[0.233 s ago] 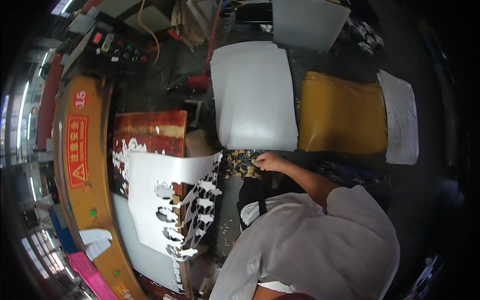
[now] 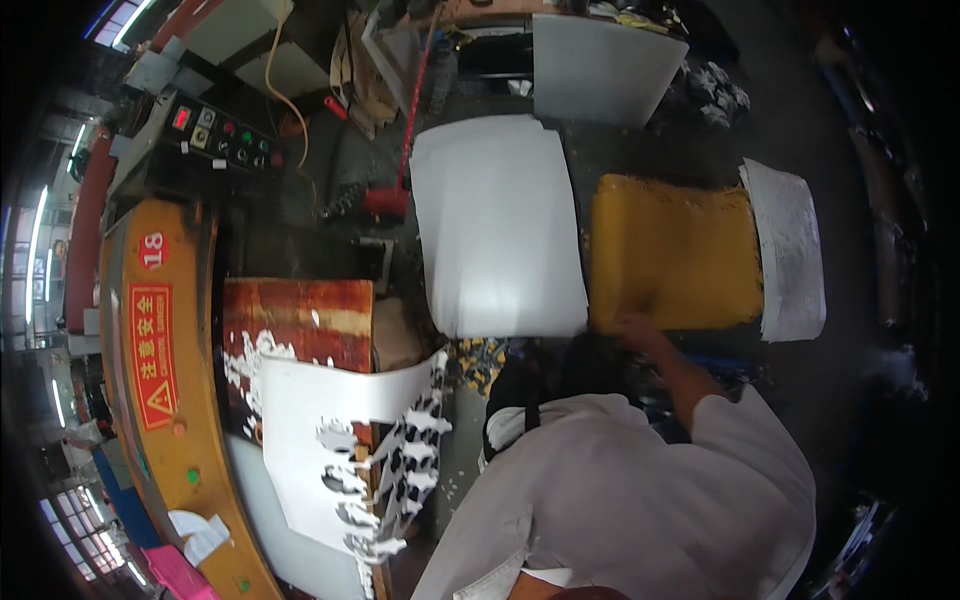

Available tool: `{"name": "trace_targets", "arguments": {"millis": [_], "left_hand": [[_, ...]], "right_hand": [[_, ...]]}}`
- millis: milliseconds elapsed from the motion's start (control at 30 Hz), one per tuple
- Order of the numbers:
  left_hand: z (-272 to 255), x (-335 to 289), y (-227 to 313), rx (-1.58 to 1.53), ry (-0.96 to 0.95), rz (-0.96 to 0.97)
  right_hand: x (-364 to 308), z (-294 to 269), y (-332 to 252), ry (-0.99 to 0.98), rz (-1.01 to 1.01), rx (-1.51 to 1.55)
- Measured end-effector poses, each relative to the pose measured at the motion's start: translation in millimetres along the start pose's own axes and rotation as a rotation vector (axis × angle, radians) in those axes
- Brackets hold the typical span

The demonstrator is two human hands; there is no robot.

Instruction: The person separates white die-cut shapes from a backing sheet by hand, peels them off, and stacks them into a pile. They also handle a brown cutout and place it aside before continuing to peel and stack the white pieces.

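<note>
My right hand (image 2: 634, 330) is at the near edge of a stack of yellow sheets (image 2: 680, 250). Motion smears its fingers, so I cannot see whether they hold or touch anything. Left of that stack lies a larger pile of white sheets (image 2: 500, 235). Further left, a white sheet with rows of punched-out holes (image 2: 325, 400) lies partly over a reddish-brown board (image 2: 300, 310), its ragged strip of cut shapes hanging over the side. White cut-out scraps (image 2: 255, 350) sit around it. My left hand does not show.
An orange machine beam (image 2: 165, 330) with a warning label runs down the left. Behind it stands a control box (image 2: 215, 140) with buttons. Yellow and dark scraps (image 2: 475, 365) lie below the white pile. A crumpled pale sheet (image 2: 790, 250) is right of the yellow stack.
My right hand has moved right, from over the yellow and dark scraps to the yellow stack. The whole view has shifted, with the machine and stacks sitting lower in the picture.
</note>
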State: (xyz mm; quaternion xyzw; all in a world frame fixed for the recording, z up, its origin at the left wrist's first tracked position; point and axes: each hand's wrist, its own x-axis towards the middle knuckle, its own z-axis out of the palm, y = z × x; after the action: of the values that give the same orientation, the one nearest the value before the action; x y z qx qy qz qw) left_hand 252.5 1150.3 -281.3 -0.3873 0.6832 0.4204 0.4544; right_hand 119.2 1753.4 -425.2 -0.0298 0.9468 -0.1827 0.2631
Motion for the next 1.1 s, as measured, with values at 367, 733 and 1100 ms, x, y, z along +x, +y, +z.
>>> {"name": "trace_targets", "arguments": {"millis": [367,733,1100], "left_hand": [[6.4,-35.4,313.2,0.078,-0.269,0.238],[138.7,76.1,885.7,0.617,0.287,1.278],[16.9,159.6,1181.9,1.604,1.132,0.187]], "right_hand": [[-104.3,5.6,163.2,-0.115,0.745,1.819],[233.7,-258.4,300.3,-0.2,0.872,1.525],[454.1,-536.8,440.8,0.007,0.685,1.234]]}}
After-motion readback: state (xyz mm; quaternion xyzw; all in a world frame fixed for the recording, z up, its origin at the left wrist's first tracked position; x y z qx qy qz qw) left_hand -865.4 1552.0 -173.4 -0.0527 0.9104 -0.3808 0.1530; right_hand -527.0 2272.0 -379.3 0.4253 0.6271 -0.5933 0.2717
